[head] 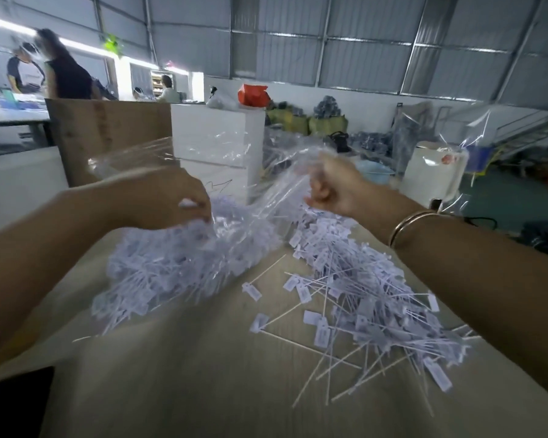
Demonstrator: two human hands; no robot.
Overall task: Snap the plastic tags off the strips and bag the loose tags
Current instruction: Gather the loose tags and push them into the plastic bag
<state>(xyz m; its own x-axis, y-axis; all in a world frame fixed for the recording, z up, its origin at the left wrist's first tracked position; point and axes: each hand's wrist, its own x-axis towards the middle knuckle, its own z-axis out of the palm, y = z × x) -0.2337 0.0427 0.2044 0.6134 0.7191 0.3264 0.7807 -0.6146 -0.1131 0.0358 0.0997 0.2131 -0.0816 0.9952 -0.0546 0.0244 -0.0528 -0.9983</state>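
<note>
A clear plastic bag (234, 172) is held up over the light wooden table (184, 374), its lower part full of white plastic tags (171, 273) and resting on the tabletop. My left hand (168, 200) grips a bunch of tags at the bag's mouth, blurred by motion. My right hand (332, 184), fingers curled, pinches the bag's upper edge and holds it open. A loose heap of white tags with thin stems (370, 298) lies on the table to the right, under my right forearm.
A dark flat object (13, 403) sits at the table's near left corner. Beyond the table stand a brown board (108, 134), white boxes (219, 137) and a white container (434, 172). People work at benches at the far left.
</note>
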